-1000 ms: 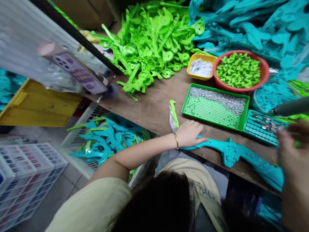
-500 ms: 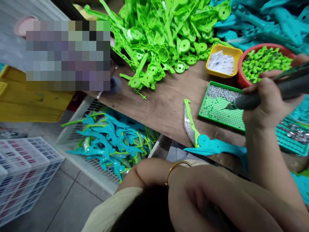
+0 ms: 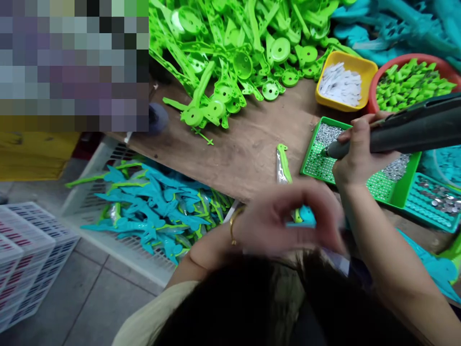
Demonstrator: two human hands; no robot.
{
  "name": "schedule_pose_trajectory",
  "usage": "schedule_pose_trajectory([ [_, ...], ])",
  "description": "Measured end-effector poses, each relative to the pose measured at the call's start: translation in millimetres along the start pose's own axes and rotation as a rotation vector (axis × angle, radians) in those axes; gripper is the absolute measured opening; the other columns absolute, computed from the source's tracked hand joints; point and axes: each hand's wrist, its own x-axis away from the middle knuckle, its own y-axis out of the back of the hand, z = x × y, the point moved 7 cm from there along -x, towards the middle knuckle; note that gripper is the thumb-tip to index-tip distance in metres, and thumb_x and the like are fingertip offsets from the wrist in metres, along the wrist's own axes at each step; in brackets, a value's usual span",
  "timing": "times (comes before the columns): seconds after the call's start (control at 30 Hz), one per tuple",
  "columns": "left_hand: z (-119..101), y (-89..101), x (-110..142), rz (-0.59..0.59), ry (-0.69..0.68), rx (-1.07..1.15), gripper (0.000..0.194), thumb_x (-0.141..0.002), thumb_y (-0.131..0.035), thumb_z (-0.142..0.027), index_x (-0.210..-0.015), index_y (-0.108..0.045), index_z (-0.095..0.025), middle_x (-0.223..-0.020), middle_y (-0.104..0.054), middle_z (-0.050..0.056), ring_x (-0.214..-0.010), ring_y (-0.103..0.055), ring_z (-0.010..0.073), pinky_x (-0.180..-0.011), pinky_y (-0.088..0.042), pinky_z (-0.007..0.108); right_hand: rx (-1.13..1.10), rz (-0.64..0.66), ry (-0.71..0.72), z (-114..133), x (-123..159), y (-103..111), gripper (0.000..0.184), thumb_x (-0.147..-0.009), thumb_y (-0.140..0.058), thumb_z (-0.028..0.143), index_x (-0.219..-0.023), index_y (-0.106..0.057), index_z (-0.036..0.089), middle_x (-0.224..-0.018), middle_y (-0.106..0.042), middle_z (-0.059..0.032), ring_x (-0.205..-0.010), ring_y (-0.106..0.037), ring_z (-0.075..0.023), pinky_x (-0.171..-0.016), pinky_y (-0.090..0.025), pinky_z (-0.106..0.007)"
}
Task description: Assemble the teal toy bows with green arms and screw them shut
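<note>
My right hand [image 3: 356, 154] grips a dark electric screwdriver [image 3: 406, 132], its tip down over the green perforated tray [image 3: 389, 194] of small silver screws [image 3: 328, 133]. My left hand [image 3: 288, 221], smeared by motion, is curved over the table's front edge, a gap showing between thumb and bent fingers; I see nothing held in it. Partly hidden behind it lies a toy-like assembly: a green piece with a clear blade [image 3: 283, 163] joined to a blue plastic part [image 3: 307, 216].
A heap of green plastic parts [image 3: 248, 53] covers the back of the table [image 3: 252, 139], with blue parts [image 3: 406, 29] at right. A yellow bowl [image 3: 324, 102] holds white pieces; a red bowl [image 3: 373, 98], green ones. A white crate [image 3: 86, 192] of assemblies stands below left.
My left hand has risen from low in front of my body to the table edge. My right hand has moved left, bringing the screwdriver tip to the screws. The view has shifted slightly.
</note>
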Motion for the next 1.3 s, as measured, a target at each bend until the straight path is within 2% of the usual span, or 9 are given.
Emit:
schedule_pose_trajectory([
  [0.17, 22.7, 5.6, -64.2, -0.112, 0.129, 0.015, 0.049, -0.085, -0.064, -0.05, -0.122, -0.053, -0.02, -0.108, -0.061, 0.012, -0.108, -0.061, 0.0289, -0.089, -0.047, 0.039, -0.182, -0.061, 0.145, -5.1, -2.6, 1.4, 0.035, -0.085, -0.065, 0.043, -0.108, -0.049, 0.022, -0.09, -0.057, 0.002, -0.059, -0.06, -0.0091, -0.065, -0.053, -0.032],
  [0.3, 33.8, 4.8, -84.7, -0.164, 0.198, 0.083, 0.03, -0.084, -0.067, -0.029, -0.107, -0.056, -0.014, -0.109, -0.061, 0.013, -0.107, -0.061, 0.0277, -0.092, -0.046, 0.038, -0.315, -0.123, 0.24, 17.6, -11.6, 9.5, 0.026, -0.082, -0.07, 0.029, -0.104, -0.058, 0.021, -0.087, -0.063, 0.0036, -0.051, -0.057, -0.0061, -0.051, -0.049, -0.025],
  [0.37, 36.9, 1.9, -86.1, -0.199, 0.188, 0.289, 0.026, -0.079, -0.069, -0.018, -0.101, -0.055, -0.014, -0.1, -0.062, 0.009, -0.099, -0.062, 0.0237, -0.091, -0.047, 0.037, -0.35, -0.124, 0.264, 35.9, -14.1, 8.2, 0.021, -0.084, -0.066, 0.024, -0.104, -0.06, 0.024, -0.086, -0.064, 0.0062, -0.051, -0.058, -0.0047, -0.05, -0.048, -0.022],
  [0.47, 45.8, -13.6, -87.4, -0.165, 0.231, 0.846, 0.032, -0.076, -0.07, -0.011, -0.102, -0.054, -0.015, -0.083, -0.063, 0.0, -0.078, -0.063, 0.0152, -0.081, -0.05, 0.032, -0.397, -0.095, 0.241, 54.5, -10.2, -7.9, 0.017, -0.087, -0.062, 0.024, -0.105, -0.06, 0.024, -0.088, -0.064, 0.0078, -0.053, -0.06, -0.0043, -0.055, -0.052, -0.023],
  [0.53, 47.8, -27.6, -89.2, -0.078, 0.261, 1.172, 0.032, -0.072, -0.073, -0.009, -0.099, -0.057, -0.014, -0.079, -0.064, -0.001, -0.073, -0.063, 0.012, -0.079, -0.05, 0.029, -0.451, -0.077, 0.198, 56.1, -3.4, -23.2, 0.019, -0.086, -0.065, 0.025, -0.105, -0.061, 0.023, -0.09, -0.064, 0.0068, -0.055, -0.061, -0.0049, -0.056, -0.054, -0.024],
  [0.63, 47.3, -37.5, -90.0, -0.016, 0.238, 1.384, 0.026, -0.066, -0.077, -0.007, -0.086, -0.062, -0.012, -0.078, -0.067, 0.0, -0.075, -0.064, 0.0109, -0.081, -0.05, 0.028, -0.502, -0.009, 0.155, 50.6, 6.0, -42.8, 0.022, -0.082, -0.072, 0.024, -0.102, -0.062, 0.022, -0.088, -0.067, 0.0051, -0.056, -0.06, -0.0059, -0.053, -0.055, -0.024],
  [0.8, 42.9, -45.9, -87.3, 0.061, 0.212, 1.504, 0.033, -0.064, -0.084, -0.017, -0.09, -0.064, -0.013, -0.074, -0.069, -0.001, -0.072, -0.064, 0.0113, -0.077, -0.049, 0.027, -0.448, 0.05, 0.189, 49.7, 9.8, -42.7, 0.021, -0.086, -0.068, 0.026, -0.106, -0.061, 0.027, -0.091, -0.064, 0.005, -0.058, -0.06, -0.0063, -0.055, -0.055, -0.024],
  [1.13, 43.1, -57.2, -92.2, 0.073, 0.228, 1.534, 0.03, -0.062, -0.086, -0.02, -0.081, -0.064, -0.013, -0.071, -0.071, -0.002, -0.066, -0.064, 0.0091, -0.071, -0.049, 0.023, -0.324, 0.092, 0.163, 43.3, 15.4, -45.0, 0.021, -0.085, -0.069, 0.03, -0.103, -0.058, 0.028, -0.084, -0.06, 0.006, -0.054, -0.057, -0.0068, -0.056, -0.056, -0.027],
  [1.3, 46.9, -60.2, -91.9, 0.01, 0.235, 1.503, 0.031, -0.061, -0.087, -0.023, -0.081, -0.066, -0.013, -0.075, -0.072, 0.001, -0.07, -0.067, 0.0125, -0.076, -0.051, 0.027, -0.287, 0.056, 0.196, 26.6, 21.7, -47.9, 0.025, -0.08, -0.072, 0.037, -0.1, -0.059, 0.03, -0.082, -0.058, 0.0069, -0.065, -0.066, -0.0115, -0.07, -0.063, -0.04],
])
